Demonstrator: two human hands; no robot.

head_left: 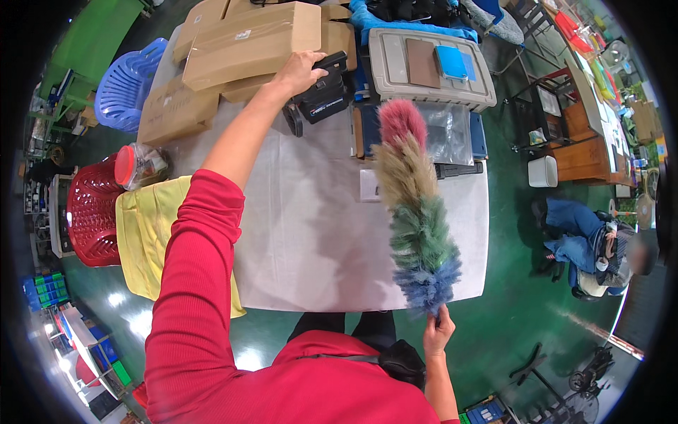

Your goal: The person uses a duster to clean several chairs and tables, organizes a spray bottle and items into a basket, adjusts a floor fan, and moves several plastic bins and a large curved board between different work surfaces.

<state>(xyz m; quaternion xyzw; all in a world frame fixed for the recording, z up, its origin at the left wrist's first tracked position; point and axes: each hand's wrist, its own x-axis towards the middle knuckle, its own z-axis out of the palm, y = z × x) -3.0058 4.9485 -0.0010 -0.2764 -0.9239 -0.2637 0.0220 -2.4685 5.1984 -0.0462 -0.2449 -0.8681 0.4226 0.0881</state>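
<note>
A fluffy duster (418, 205), banded pink, tan, green and blue, stretches away from me over the right part of the table. Its lower end is in my right hand (438, 332), with the fingers closed around it at the near table edge. My left arm reaches far across the table, and my left hand (299, 73) grips the top of a black case (323, 99) with a strap or loop at its side. That case stands against the cardboard boxes (256, 44). Part of its top is hidden under my fingers.
A grey lidded storage bin (432, 90) bears a blue pack (452, 63) and a brown panel. A clear plastic bag (449, 134) lies before it. Left of the white-covered table (296, 233) are a red chair (95, 208), yellow cloth (148, 226) and red-lidded jar (141, 167). A person sits at right.
</note>
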